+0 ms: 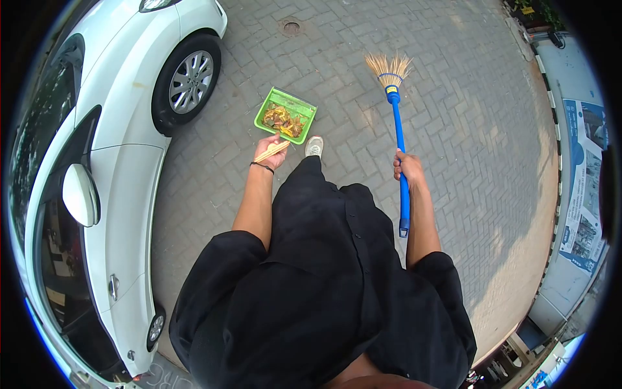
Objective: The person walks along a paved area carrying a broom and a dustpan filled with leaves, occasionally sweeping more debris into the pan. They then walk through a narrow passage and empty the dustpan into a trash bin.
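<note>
My left hand (271, 153) is closed around the pale, wood-coloured handle (273, 151) of a green dustpan (310, 121). Yellow and brown dry leaves (284, 120) lie in the pan. On the other side, my right hand (408, 166) grips the blue shaft of a broom (399, 123). Its straw bristles (389, 69) point forward, away from me, and the shaft's lower end reaches back past my wrist. One light-coloured shoe (314, 146) shows just beside the dustpan; my other foot is hidden.
A white car (123, 194) stands close along my left, its front wheel (188, 84) near the dustpan. Grey paving bricks (343, 52) cover the ground, with a round drain cover (291, 27) ahead. A wall with a blue-and-white banner (583, 181) runs along the right.
</note>
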The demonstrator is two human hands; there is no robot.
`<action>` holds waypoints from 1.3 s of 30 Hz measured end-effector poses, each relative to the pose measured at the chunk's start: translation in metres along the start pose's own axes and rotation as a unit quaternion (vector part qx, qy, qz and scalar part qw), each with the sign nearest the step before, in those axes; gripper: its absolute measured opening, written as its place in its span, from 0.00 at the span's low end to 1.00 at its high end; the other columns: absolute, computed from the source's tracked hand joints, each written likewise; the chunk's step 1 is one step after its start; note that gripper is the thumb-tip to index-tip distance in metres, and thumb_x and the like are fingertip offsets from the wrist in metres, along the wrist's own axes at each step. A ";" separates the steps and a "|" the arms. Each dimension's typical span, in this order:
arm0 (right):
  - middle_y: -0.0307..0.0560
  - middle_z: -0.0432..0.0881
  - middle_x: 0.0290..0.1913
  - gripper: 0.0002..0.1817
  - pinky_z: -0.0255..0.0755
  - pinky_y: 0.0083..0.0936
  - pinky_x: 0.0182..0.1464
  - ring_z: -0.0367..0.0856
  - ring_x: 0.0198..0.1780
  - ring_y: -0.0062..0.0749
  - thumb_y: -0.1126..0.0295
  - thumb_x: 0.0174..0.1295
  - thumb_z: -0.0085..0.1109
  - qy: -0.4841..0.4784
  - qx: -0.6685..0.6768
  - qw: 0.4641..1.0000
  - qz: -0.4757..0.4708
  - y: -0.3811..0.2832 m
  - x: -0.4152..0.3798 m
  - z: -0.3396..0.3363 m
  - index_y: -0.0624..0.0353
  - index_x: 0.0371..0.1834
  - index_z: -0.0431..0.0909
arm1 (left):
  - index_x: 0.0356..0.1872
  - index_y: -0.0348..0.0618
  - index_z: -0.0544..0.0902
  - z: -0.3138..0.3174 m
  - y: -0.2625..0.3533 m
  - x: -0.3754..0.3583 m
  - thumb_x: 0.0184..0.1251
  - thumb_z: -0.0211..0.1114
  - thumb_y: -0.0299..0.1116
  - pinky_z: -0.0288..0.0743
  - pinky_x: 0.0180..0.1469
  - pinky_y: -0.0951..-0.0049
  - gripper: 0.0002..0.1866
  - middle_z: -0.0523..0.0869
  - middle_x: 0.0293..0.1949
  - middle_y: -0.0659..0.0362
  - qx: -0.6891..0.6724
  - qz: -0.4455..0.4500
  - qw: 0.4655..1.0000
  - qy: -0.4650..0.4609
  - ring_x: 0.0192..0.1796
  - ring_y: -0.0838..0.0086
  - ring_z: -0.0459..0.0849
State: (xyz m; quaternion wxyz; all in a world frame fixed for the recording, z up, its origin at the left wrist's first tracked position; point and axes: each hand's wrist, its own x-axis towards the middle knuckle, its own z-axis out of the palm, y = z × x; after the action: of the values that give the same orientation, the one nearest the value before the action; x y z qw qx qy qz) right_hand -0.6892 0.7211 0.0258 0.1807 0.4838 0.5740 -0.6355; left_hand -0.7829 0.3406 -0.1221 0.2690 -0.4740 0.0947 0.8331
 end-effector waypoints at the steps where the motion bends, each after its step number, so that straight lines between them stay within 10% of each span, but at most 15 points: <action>1: 0.36 0.66 0.17 0.14 0.59 0.18 0.13 0.62 0.13 0.17 0.62 0.63 0.51 0.005 -0.039 0.999 -0.011 -0.012 0.016 0.010 0.61 0.27 0.66 | 0.33 0.37 0.69 0.019 0.005 0.009 0.61 0.50 0.21 0.72 0.20 0.82 0.01 0.71 0.19 0.63 -0.002 -0.005 1.000 0.002 0.14 0.81 0.71; 17: 0.38 0.67 0.16 0.15 0.60 0.22 0.12 0.63 0.12 0.20 0.61 0.65 0.46 -0.095 -0.426 0.900 -0.013 -0.040 0.086 0.071 0.65 0.43 0.69 | 0.28 0.40 0.63 0.044 0.055 0.099 0.62 0.51 0.24 0.66 0.14 0.81 0.06 0.67 0.20 0.61 -0.045 0.044 0.997 0.038 0.15 0.76 0.67; 29: 0.41 0.68 0.16 0.19 0.62 0.24 0.15 0.66 0.12 0.24 0.61 0.64 0.47 -0.080 -0.335 0.938 -0.022 -0.078 0.068 0.073 0.71 0.44 0.70 | 0.23 0.43 0.62 0.048 0.055 0.084 0.62 0.50 0.23 0.60 0.13 0.82 0.09 0.64 0.17 0.63 -0.103 0.066 0.990 0.067 0.13 0.78 0.62; 39: 0.56 0.76 0.21 0.19 0.70 0.34 0.22 0.76 0.17 0.38 0.61 0.64 0.47 -0.172 -0.596 0.780 -0.088 -0.071 0.061 0.065 0.71 0.43 0.71 | 0.33 0.40 0.64 0.029 0.043 0.083 0.62 0.49 0.23 0.66 0.16 0.83 0.03 0.69 0.23 0.60 -0.146 0.088 0.984 0.041 0.18 0.76 0.69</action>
State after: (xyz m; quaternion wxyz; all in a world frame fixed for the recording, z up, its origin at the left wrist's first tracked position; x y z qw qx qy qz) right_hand -0.7995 0.7021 0.0064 0.4718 0.1100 0.8376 -0.2526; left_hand -0.8612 0.3462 -0.1806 0.1186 -0.5321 0.0241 0.8380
